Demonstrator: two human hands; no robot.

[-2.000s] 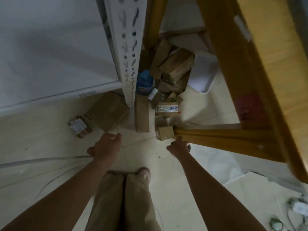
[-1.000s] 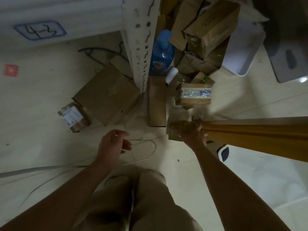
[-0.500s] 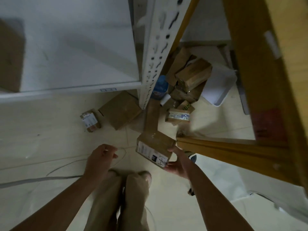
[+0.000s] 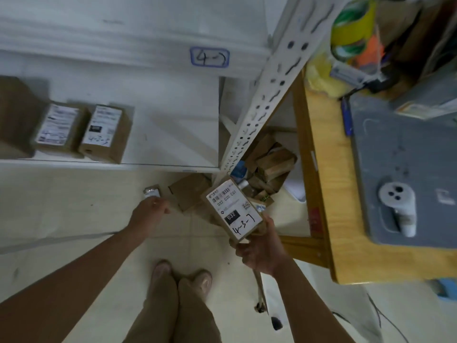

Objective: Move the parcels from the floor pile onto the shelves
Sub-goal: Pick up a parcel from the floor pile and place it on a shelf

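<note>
Parcel tilting at centre-right of frame, label facing up, right hand gripping its lower end. Left hand hovering mid-frame, fingers loosely curled, holding nothing. Pile lying on floor just above.

Both arms are bare, from the left hand at centre and the right hand right of centre back to the bottom corners of the frame. At lower centre are tan trousers (loose and plain, with soft lengthwise folds). From under their hems peep the rounded toes of a pair of shoes, seemingly pale beige, though the dim light blurs them.
</note>
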